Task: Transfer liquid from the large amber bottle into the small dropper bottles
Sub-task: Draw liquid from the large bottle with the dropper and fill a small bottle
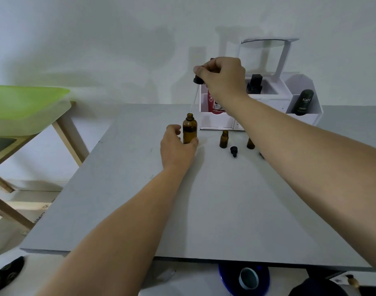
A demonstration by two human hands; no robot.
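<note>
Left hand [176, 144]: thumb and fingers curled round the lower body of the large amber bottle [189, 129], gripping it. The bottle stands upright and uncapped on the grey table [204, 210], towards the far edge and left of centre.

Right hand [223, 75]: raised above and just right of the bottle, fingers bunched and pinching the black top of a dropper [198, 79]. Its thin glass tube hangs down at a slight tilt, the tip just above the bottle's open mouth. Whether the tube holds liquid cannot be told.

2 small bottles stand to the right of the large one. The first small dropper bottle [223, 139] is upright and open. The second small dropper bottle [250, 143] is partly hidden behind the right forearm. A loose black cap [234, 151] lies on the table between them, nearer the camera.

Behind these sits a white organiser [268, 99] against the wall, holding a red tube [214, 103] and a black Kahf container [303, 102]. A green tray [22, 103] rests on a wooden stand at left.
</note>
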